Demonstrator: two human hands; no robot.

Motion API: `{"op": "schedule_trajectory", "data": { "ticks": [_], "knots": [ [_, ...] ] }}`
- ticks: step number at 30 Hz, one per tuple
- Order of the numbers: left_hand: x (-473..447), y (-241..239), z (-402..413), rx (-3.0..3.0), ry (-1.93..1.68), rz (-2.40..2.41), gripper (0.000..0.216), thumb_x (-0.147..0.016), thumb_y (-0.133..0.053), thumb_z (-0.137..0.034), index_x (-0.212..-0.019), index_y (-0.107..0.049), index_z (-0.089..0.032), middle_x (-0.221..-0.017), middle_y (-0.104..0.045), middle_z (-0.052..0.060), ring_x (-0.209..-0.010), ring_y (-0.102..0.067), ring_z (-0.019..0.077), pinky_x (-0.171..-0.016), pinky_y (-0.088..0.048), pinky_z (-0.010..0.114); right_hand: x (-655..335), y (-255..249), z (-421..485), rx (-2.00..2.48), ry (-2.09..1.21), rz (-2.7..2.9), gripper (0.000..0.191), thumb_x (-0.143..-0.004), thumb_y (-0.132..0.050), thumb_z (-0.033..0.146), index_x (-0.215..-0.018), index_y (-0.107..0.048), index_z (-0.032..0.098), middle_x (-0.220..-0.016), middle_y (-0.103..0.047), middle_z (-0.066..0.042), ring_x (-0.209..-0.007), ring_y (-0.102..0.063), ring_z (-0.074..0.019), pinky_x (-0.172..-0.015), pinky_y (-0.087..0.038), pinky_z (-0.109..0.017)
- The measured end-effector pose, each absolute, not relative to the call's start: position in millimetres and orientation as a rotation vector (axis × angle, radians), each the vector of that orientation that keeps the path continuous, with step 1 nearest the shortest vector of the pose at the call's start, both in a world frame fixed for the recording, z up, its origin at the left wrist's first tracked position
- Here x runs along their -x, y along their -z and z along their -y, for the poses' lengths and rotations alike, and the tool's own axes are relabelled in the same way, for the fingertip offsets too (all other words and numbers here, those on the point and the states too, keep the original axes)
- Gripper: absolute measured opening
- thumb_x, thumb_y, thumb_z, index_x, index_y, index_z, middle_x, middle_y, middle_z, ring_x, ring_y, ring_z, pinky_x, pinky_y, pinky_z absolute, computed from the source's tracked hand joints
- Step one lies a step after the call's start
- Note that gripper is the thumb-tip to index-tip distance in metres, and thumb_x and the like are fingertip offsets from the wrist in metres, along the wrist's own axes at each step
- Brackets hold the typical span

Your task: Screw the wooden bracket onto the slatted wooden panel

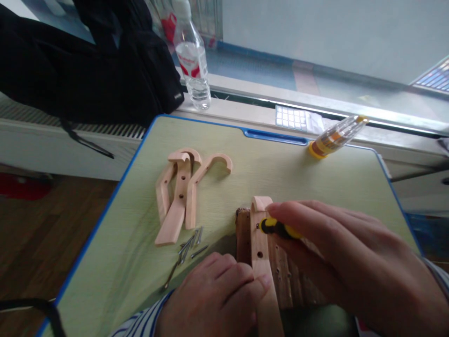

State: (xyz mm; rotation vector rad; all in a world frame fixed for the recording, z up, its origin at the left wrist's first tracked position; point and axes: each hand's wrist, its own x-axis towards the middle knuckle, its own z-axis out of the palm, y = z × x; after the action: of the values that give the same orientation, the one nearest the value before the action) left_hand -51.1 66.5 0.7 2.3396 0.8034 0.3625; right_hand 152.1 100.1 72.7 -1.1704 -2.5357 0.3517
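My right hand is closed around a yellow and black screwdriver, whose tip end meets the upper hole of a pale wooden hook. A lower hole in that hook shows a dark centre. My left hand grips the hook's shank, thumb on top, and holds it against a brown, rough-edged wooden board. Much of the board lies hidden under my hands. Left of it, several loose screws lie scattered on the table. Beyond them sits a small group of similar wooden hooks.
The light green table has a blue rim. A clear tapered container with a yellow cap and base leans at the back right. On the sill behind stand a water bottle and a white gridded sheet. A black bag rests at left.
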Motion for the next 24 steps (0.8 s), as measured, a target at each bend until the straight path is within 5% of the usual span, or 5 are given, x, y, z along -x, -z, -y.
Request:
{"op": "schedule_trajectory", "data": {
  "ticks": [4, 7, 10, 17, 24],
  "knots": [
    [59.8, -7.0, -61.1, -2.132, -0.521, -0.864, 0.045, -0.069, -0.054, -0.014, -0.112, -0.051, -0.028, -0.097, -0.062, 0.0, -0.083, -0.057, 0.0167, -0.071, -0.05, 0.028, -151.7, -71.4, -97.0, 1.171, -0.251, 2.508, 0.037, -0.085, -0.049, 0.017, -0.121, -0.044, 0.018, -0.106, -0.063, -0.007, -0.087, -0.062, -0.0154, -0.07, -0.05, -0.023],
    [60.8, -14.1, -64.7, -2.005, -0.606, -0.97, 0.037, -0.074, -0.047, -0.01, -0.107, -0.052, -0.024, -0.087, -0.062, 0.0, -0.074, -0.058, 0.0121, -0.067, -0.049, 0.024, -149.3, -74.9, -95.6, 1.148, -0.205, 2.509, 0.032, -0.084, -0.048, 0.017, -0.116, -0.046, 0.018, -0.101, -0.064, -0.007, -0.083, -0.063, -0.0154, -0.066, -0.049, -0.024],
    [52.1, -25.0, -73.3, -2.031, -0.742, -1.255, 0.017, -0.081, -0.048, -0.017, -0.095, -0.056, -0.019, -0.079, -0.059, 0.0, -0.068, -0.055, 0.0118, -0.06, -0.046, 0.024, -146.9, -81.8, -95.1, 1.181, -0.229, 2.533, 0.027, -0.087, -0.045, 0.022, -0.113, -0.048, 0.017, -0.093, -0.065, -0.006, -0.078, -0.063, -0.0155, -0.065, -0.047, -0.026],
    [18.9, -45.8, -80.8, -2.08, -0.938, -1.385, 0.025, -0.071, -0.065, -0.028, -0.092, -0.056, -0.018, -0.077, -0.061, -0.001, -0.059, -0.055, 0.0101, -0.058, -0.046, 0.024, -148.7, -107.6, -93.3, 1.223, -0.204, 2.706, 0.035, -0.088, -0.041, 0.029, -0.121, -0.044, 0.018, -0.095, -0.065, -0.007, -0.077, -0.061, -0.0157, -0.064, -0.041, -0.027],
    [4.3, -35.5, -79.8, -2.011, -1.111, -1.388, 0.02, -0.077, -0.061, -0.037, -0.082, -0.059, -0.017, -0.064, -0.059, -0.004, -0.05, -0.051, 0.0075, -0.052, -0.042, 0.021, -151.4, -134.5, -91.1, 1.211, -0.117, 2.875, 0.032, -0.088, -0.04, 0.029, -0.116, -0.052, 0.018, -0.093, -0.064, -0.007, -0.076, -0.058, -0.0151, -0.06, -0.036, -0.026]
  ]
}}
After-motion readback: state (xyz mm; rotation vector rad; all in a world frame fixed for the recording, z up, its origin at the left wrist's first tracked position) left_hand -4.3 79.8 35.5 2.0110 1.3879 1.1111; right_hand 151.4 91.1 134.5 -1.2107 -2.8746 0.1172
